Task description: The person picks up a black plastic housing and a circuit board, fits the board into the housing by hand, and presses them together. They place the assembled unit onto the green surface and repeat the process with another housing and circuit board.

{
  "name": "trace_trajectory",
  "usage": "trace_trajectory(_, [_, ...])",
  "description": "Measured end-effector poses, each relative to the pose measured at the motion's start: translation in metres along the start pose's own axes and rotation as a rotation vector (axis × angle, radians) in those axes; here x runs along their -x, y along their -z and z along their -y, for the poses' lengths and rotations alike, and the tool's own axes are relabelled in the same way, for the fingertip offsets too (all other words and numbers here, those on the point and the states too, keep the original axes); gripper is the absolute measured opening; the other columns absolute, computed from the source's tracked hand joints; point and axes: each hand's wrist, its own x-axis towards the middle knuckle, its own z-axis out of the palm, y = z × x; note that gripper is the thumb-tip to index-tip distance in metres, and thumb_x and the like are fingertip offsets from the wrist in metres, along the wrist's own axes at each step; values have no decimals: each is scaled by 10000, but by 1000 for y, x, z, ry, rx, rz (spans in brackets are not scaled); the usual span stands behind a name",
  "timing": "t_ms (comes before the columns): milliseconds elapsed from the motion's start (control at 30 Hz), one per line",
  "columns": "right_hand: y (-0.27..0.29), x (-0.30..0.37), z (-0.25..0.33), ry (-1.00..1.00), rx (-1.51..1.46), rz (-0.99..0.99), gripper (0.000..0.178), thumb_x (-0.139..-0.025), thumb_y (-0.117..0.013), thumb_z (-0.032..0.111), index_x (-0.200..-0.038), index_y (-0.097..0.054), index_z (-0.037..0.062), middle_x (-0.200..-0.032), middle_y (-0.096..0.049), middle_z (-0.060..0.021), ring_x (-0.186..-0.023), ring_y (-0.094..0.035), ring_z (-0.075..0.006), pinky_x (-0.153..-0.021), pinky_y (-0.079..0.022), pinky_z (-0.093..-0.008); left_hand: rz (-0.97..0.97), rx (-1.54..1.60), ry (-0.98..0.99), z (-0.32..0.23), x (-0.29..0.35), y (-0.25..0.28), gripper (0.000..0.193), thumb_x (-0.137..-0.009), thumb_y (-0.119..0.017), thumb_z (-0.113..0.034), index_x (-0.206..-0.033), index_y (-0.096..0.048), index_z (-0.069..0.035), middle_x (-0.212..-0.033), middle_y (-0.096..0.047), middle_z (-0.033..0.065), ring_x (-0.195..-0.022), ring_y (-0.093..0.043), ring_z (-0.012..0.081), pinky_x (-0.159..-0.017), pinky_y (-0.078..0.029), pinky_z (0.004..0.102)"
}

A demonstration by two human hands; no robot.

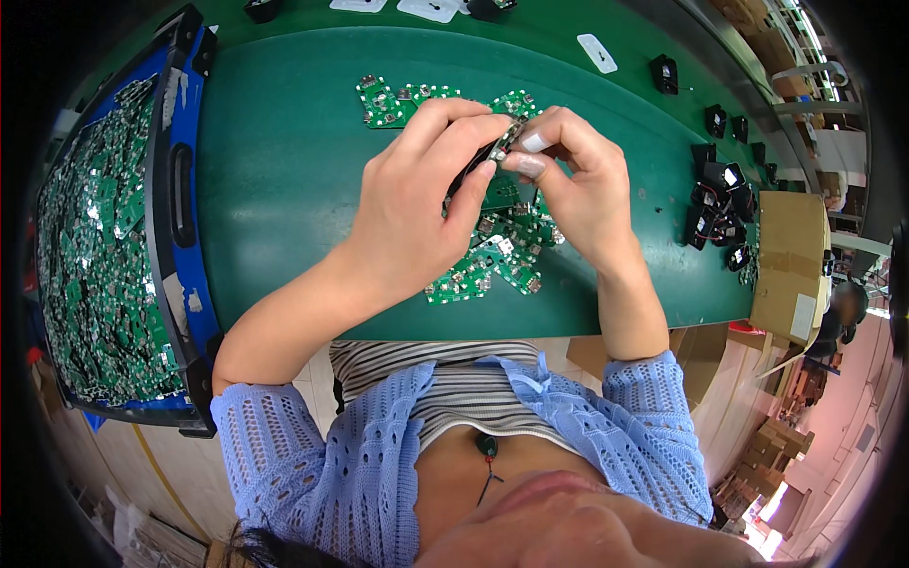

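My left hand (417, 194) is closed round a dark plastic casing (468, 173), its thumb below and its fingers above. The casing is tilted over the work table, and most of it is hidden behind my fingers. Small electronic parts show at its upper right end, where my right hand (585, 180) pinches with thumb and forefinger. Exactly what those two fingertips grip is too small to tell. Under my hands lies a loose pile of green circuit boards (459, 284). Several more green boards (382, 104) are just beyond my fingers.
At left stands a blue and black crate (180, 194) full of green boards. Black plastic housings (724, 204) with wires cluster at the right, near a cardboard box (789, 265). More housings and white pieces (597, 54) line the far side of the green table (275, 142).
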Motion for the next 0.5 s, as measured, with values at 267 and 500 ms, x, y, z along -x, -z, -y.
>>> trace_trajectory(267, [-9, -3, -9, 185, 181, -125, 154, -719, -639, -13, -821, -524, 3, -728, -518, -93, -599, -533, -187, -531, -436, -290, -68, 280, 236, 15, 6, -13, 244, -804, -542, -21, -1046, -510, -39, -946, -556, 86, -745, -589, 190, -612, -484, 282])
trace_trajectory(500, [-21, 3, -5, 62, 145, -168, 360, -717, -683, 65, -1021, -501, 1, -752, -517, -80, -580, -538, -132, -497, -450, -230, -117, 576, 356, 20, 2, -14, 361, -885, -502, -131, -1210, -401, -11, -1082, -482, 89, -975, -478, 131, -844, -403, 266])
